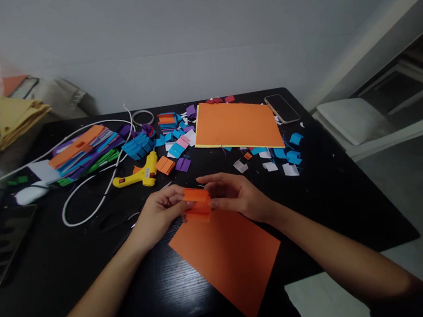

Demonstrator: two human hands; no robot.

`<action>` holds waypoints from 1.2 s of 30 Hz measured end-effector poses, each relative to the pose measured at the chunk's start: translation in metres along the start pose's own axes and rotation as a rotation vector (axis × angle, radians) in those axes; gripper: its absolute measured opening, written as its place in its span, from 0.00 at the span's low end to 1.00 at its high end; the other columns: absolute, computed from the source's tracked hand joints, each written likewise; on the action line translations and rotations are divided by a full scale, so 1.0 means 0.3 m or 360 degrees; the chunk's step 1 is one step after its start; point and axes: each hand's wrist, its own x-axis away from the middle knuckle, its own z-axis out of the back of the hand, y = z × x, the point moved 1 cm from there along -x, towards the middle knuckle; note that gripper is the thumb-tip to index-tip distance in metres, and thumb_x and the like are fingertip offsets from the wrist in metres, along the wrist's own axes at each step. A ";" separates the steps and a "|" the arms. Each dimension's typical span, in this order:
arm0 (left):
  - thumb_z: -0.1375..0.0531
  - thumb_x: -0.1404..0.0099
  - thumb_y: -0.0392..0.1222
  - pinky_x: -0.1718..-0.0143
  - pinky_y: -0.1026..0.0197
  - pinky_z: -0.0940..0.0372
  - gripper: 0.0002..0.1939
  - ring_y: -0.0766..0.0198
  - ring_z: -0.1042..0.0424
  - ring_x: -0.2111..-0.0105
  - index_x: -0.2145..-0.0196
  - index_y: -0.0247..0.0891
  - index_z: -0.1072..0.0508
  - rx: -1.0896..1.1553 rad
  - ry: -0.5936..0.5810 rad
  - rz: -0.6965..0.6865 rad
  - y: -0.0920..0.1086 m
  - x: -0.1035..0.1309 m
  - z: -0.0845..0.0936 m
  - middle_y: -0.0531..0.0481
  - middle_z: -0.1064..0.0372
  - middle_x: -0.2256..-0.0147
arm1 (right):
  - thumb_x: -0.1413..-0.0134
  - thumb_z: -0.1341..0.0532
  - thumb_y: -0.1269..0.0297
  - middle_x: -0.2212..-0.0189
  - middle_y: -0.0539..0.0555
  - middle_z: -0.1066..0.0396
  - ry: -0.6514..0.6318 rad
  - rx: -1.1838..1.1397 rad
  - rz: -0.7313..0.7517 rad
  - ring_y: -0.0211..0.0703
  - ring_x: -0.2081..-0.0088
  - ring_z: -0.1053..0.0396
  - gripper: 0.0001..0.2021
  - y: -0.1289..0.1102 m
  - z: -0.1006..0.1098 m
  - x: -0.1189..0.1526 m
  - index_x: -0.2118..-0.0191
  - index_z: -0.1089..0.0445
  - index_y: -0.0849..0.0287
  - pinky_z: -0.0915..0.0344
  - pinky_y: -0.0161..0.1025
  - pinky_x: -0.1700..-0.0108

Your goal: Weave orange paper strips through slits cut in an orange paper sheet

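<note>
Between my hands is a small folded piece of orange paper (199, 201). My left hand (163, 207) pinches its left side with thumb and fingers. On its right side, my right hand (233, 196) has the thumb and a finger closed on the edge. Below them a larger orange paper sheet (231, 255) lies slanted on the black table, its top partly hidden by my hands and the folded piece. Dark-handled scissors (115, 220) lie left of my left hand, partly covered by my wrist.
A yellow glue gun (139, 174) and a looping white cable (66, 210) lie on the left. Behind are orange sheets (238, 124), a phone (281, 108), a tape ring (143, 117) and paper strips (88, 149). Paper scraps (270, 166) are scattered about. A wall (204, 70) stands behind.
</note>
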 end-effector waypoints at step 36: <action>0.21 0.49 0.46 0.78 0.72 0.30 0.20 0.71 0.27 0.80 0.69 0.32 0.24 0.0626 -0.0607 0.0282 -0.030 0.020 0.006 0.51 0.24 0.75 | 0.49 0.24 0.73 0.58 0.50 0.19 -0.0403 -0.0418 -0.0202 0.36 0.56 0.20 0.20 0.000 0.003 0.010 0.50 0.20 0.53 0.24 0.33 0.51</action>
